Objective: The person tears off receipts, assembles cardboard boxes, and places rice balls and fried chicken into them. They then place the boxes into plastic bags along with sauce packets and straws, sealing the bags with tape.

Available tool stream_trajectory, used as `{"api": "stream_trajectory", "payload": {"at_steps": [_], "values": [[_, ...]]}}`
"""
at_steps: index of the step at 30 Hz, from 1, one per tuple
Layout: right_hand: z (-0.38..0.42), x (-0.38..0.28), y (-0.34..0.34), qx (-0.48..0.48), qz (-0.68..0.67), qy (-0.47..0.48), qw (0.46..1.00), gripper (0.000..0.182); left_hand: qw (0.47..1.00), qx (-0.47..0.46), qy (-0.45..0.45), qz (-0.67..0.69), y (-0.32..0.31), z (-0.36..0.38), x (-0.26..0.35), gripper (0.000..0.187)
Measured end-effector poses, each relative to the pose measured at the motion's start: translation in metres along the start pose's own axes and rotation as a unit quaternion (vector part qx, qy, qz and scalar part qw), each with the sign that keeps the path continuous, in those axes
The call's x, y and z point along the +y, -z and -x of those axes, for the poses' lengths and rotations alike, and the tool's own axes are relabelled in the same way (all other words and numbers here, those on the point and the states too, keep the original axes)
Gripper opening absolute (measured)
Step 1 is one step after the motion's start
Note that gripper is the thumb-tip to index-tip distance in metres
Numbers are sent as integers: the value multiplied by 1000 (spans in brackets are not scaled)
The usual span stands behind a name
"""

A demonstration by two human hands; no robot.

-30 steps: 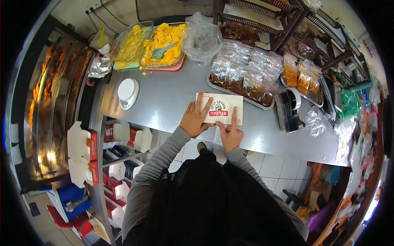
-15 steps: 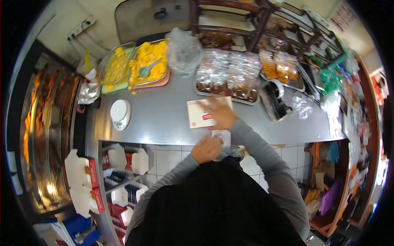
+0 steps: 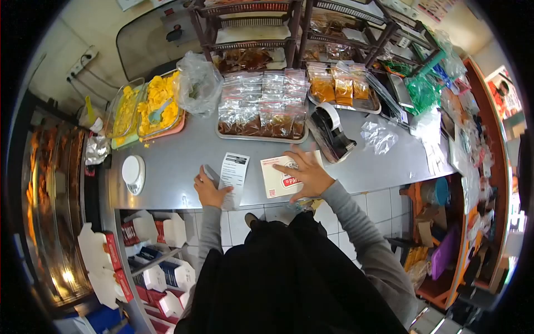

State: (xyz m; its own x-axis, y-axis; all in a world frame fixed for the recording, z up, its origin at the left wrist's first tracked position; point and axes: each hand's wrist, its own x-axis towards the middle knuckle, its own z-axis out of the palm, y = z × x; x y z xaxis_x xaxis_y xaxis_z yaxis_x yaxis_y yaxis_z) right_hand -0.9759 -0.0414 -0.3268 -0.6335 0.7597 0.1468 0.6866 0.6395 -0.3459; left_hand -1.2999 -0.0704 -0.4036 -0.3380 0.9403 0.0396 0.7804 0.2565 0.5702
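The only view is head-worn, looking forward and steeply down over the wearer's black-clothed torso (image 3: pixel 283 284) at a near, long grey metal desk (image 3: pixel 172 172), bare left hand (image 3: pixel 209 192) and bare right hand (image 3: pixel 309 176) around mid-frame, wide lens curving the edges

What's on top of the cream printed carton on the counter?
The right hand is spread over the cream carton, hiding part of the printed logo. The counter directly beneath the carton can't be seen.

Printed card (image 3: pixel 273 181): cream, red-and-black logo (image 3: pixel 291 181). Receipt (image 3: pixel 234 175) at its nine o'clock: white, black-printed. Sachets (image 3: pixel 261 119), eleven o'clock: brown.
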Motion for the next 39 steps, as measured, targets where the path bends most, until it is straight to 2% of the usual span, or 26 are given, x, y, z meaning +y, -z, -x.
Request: {"api": "stream_trajectory", "payload": {"at_steps": [2, 4, 6, 7, 8, 9, 10, 13, 14, 16, 18, 20, 21, 22, 24, 25, 29, 34, 36, 37, 38, 39], "values": [[5, 3, 30, 113, 22, -15, 993, 82, 998, -52, 23, -32, -1, -14, -3, 96], [24, 43, 39, 235, 69, -172, 954, 61, 993, -96, 38, -58, -3, -22, -6, 95], [43, 92, 46, 319, 31, -277, 906, 38, 988, -127, 44, -75, -6, -27, -8, 92], [49, 112, 46, 241, -143, -298, 912, 33, 985, -132, 36, -100, -7, -29, -8, 79], [55, 130, 43, 153, -310, -309, 886, 29, 983, -121, 15, -136, -8, -27, -9, 76], [54, 134, 47, 57, -464, -310, 828, 25, 979, -112, -7, -170, -10, -24, -10, 73], [54, 136, 49, 35, -510, -314, 800, 22, 973, -102, -31, -204, -11, -24, -9, 70], [49, 138, 58, -25, -613, -333, 716, 22, 968, -177, -100, -146, -10, -31, -7, 61], [50, 139, 58, -20, -628, -333, 703, 23, 981, -141, -121, -50, -17, -26, -5, 62], [53, 140, 60, -3, -656, -335, 677, 25, 973, -67, -168, 142, -20, -10, 46, 66], [58, 141, 61, 18, -706, -304, 639, 26, 976, -82, -192, 63, 8, 23, 166, 78], [59, 139, 64, 21, -737, -277, 616, 26, 928, -131, -348, 26, -13, 25, 216, 89], [59, 137, 65, 17, -740, -279, 612, 25, 911, -207, -354, -49, -20, 23, 242, 93], [60, 135, 63, 24, -734, -276, 619, 24, 883, -280, -356, -124, -26, 20, 263, 97], [60, 134, 58, 42, -721, -269, 637, 24, 849, -340, -367, -170, -53, 10, 275, 100], [62, 135, 58, 38, -732, -278, 621, 22, 830, -370, -371, -193, -62, 7, 281, 101], [84, 138, 25, 118, -728, -115, 665, 14, 818, -344, -359, -288, -75, 13, 287, 104], [100, 135, -17, 241, -644, -109, 718, 8, 803, -393, -338, -294, -59, 3, 300, 103], [106, 143, -28, 247, -530, -129, 801, 7, 824, -422, -362, -111, -50, -9, 281, 101], [108, 143, -19, 228, -437, -139, 859, 8, 823, -432, -368, -17, -41, -13, 270, 99], [112, 142, -15, 206, -338, -149, 906, 8, 800, -478, -359, 59, -33, -15, 259, 96], [118, 143, -21, 215, -278, -154, 924, 9, 770, -518, -347, 132, -20, -19, 252, 93]]}}
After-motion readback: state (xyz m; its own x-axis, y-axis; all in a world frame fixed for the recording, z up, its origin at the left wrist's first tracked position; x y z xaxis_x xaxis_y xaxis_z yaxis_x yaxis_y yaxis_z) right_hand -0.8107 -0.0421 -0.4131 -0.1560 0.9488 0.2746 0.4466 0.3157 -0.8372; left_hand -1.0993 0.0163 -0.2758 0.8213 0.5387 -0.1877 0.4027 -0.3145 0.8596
